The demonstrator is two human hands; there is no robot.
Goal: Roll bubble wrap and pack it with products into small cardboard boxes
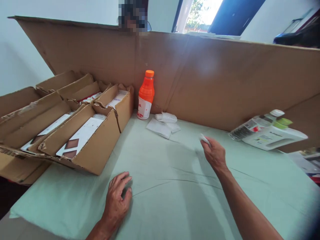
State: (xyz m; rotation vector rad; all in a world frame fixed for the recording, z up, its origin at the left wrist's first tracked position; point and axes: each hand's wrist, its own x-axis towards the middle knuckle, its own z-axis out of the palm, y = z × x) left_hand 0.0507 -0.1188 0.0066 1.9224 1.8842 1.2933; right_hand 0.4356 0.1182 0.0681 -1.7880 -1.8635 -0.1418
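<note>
My right hand [214,154] is closed around a small white object [205,140], slim and slightly blurred, above the right half of the table. Its kind does not show clearly. My left hand [118,196] rests near the table's front left, fingers loosely curved and apart, with nothing in it. Toward the back middle lie several flat white packets [160,127], partly on top of each other. Just left of them an orange bottle [146,95] with a white label stands upright.
Cardboard compartments [105,146] holding white boxes fill the left side. A tall cardboard panel [212,76] walls off the back. At the right, a clear plastic bottle [257,125] and a white jug [277,138] with a green cap lie tilted. Green cloth [155,206] covers the table.
</note>
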